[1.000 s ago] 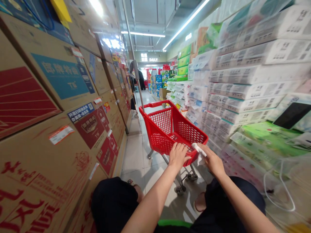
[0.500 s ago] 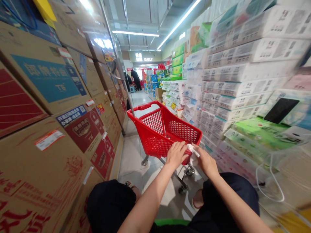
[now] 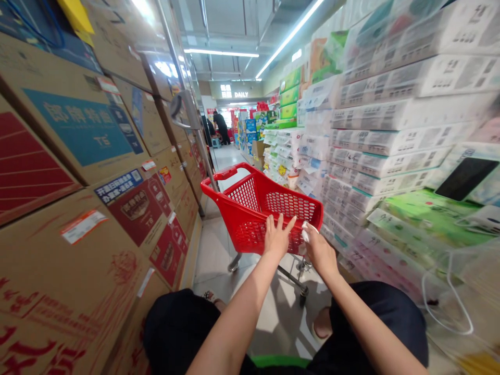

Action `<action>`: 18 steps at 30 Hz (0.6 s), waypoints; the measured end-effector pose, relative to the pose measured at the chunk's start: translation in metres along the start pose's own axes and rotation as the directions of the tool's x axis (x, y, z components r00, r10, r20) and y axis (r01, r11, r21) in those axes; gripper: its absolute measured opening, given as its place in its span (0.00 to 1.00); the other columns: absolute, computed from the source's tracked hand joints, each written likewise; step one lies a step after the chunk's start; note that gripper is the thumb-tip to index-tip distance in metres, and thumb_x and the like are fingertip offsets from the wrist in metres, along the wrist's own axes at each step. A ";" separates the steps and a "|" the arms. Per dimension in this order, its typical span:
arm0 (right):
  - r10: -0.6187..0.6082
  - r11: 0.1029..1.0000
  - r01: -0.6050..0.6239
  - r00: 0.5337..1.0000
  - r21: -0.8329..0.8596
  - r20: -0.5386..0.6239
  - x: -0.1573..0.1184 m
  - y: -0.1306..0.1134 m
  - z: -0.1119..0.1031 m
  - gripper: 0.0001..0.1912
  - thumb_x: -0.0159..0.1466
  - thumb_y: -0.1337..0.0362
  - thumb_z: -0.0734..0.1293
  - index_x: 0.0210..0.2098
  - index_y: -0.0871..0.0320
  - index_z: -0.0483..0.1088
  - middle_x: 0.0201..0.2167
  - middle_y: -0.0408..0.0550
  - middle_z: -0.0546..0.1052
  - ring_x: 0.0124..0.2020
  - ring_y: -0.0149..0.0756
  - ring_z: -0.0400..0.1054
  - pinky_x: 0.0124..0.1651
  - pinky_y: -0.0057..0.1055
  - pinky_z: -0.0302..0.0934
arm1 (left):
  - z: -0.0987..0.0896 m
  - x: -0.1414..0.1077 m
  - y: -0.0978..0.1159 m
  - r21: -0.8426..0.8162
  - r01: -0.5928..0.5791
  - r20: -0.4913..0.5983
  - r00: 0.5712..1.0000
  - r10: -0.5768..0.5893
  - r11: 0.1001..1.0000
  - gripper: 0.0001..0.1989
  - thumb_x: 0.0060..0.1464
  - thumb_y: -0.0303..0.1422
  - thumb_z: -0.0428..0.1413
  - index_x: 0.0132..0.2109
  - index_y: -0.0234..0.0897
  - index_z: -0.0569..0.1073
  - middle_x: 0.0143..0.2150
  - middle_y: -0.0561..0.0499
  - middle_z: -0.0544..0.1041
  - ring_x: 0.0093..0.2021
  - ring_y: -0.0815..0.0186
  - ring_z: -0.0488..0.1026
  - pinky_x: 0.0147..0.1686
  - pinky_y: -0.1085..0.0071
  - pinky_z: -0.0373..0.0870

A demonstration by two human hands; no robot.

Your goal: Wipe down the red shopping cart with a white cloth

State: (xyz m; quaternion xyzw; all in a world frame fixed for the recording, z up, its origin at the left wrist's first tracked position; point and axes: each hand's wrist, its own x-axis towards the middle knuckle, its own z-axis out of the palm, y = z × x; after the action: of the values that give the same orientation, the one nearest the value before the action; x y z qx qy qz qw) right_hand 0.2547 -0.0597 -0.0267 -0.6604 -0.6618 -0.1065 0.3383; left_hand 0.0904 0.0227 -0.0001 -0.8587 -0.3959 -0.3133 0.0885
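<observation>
A red plastic shopping cart (image 3: pixel 244 229) with perforated sides stands on the tiled floor in front of me, its handle at the far left end. My left hand (image 3: pixel 278 237) lies against the near side of its basket with the fingers spread and nothing in them. At the near right corner of the basket, my right hand (image 3: pixel 320 250) has its fingers closed on a crumpled white cloth or tissue (image 3: pixel 305 234). Part of that white piece is hidden by the fingers.
Stacked cardboard cartons (image 3: pixel 78 125) wall the left side. White packaged goods (image 3: pixel 390 125) are piled on the right, with a black phone (image 3: pixel 466 178) on a lower stack. A metal pole (image 3: pixel 205 151) rises behind the cart. A person (image 3: pixel 221 126) in black is far down the aisle.
My left hand has spread its fingers and shifted slightly left. The cart has turned a little, and my right hand with the white piece sits slightly lower by its corner.
</observation>
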 end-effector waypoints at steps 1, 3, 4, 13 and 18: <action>-0.023 1.000 0.023 1.000 -0.002 0.002 0.000 0.002 -0.001 0.34 0.66 0.68 0.59 0.71 0.47 0.52 0.70 0.48 0.63 0.63 0.43 0.66 0.54 0.40 0.71 | 0.001 0.001 -0.001 0.011 0.008 0.008 1.000 -0.008 1.000 0.44 0.53 0.24 0.61 0.72 0.55 0.55 0.71 0.45 0.62 0.72 0.37 0.54 0.67 0.35 0.54; -0.022 1.000 0.022 0.999 -0.012 0.026 0.000 0.012 -0.005 0.34 0.67 0.67 0.59 0.71 0.45 0.52 0.70 0.46 0.63 0.62 0.43 0.68 0.51 0.39 0.73 | -0.001 0.000 -0.005 0.023 0.009 0.024 1.000 -0.010 1.000 0.44 0.53 0.24 0.60 0.73 0.53 0.54 0.72 0.44 0.62 0.72 0.38 0.54 0.67 0.37 0.55; 0.002 1.000 -0.001 0.999 -0.018 0.038 0.000 0.019 -0.008 0.32 0.69 0.66 0.58 0.71 0.44 0.54 0.69 0.45 0.64 0.60 0.43 0.69 0.50 0.40 0.73 | -0.002 -0.002 -0.007 0.024 0.000 0.033 0.999 -0.001 1.000 0.45 0.53 0.25 0.60 0.73 0.51 0.53 0.72 0.43 0.61 0.72 0.39 0.54 0.67 0.38 0.55; 0.125 0.989 -0.117 0.987 0.090 -0.096 0.005 0.036 0.002 0.25 0.73 0.60 0.56 0.68 0.44 0.62 0.68 0.43 0.66 0.66 0.41 0.64 0.64 0.43 0.64 | -0.002 -0.012 -0.003 0.051 -0.042 0.066 0.997 0.038 0.998 0.47 0.48 0.28 0.60 0.72 0.27 0.51 0.76 0.34 0.48 0.75 0.43 0.46 0.72 0.47 0.48; 0.019 0.992 -0.007 0.996 0.128 -0.093 0.008 -0.010 0.015 0.28 0.71 0.63 0.59 0.69 0.40 0.59 0.70 0.40 0.62 0.66 0.38 0.64 0.62 0.37 0.66 | -0.002 -0.011 0.008 0.142 -0.039 0.132 0.991 0.020 0.989 0.41 0.55 0.33 0.57 0.73 0.30 0.52 0.76 0.37 0.48 0.75 0.44 0.45 0.73 0.44 0.43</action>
State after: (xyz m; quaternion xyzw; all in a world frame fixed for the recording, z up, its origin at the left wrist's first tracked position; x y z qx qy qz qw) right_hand 0.2414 -0.0458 -0.0297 -0.6360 -0.6465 -0.0927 0.4110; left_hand 0.0900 0.0098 -0.0041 -0.8744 -0.4096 -0.2259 0.1291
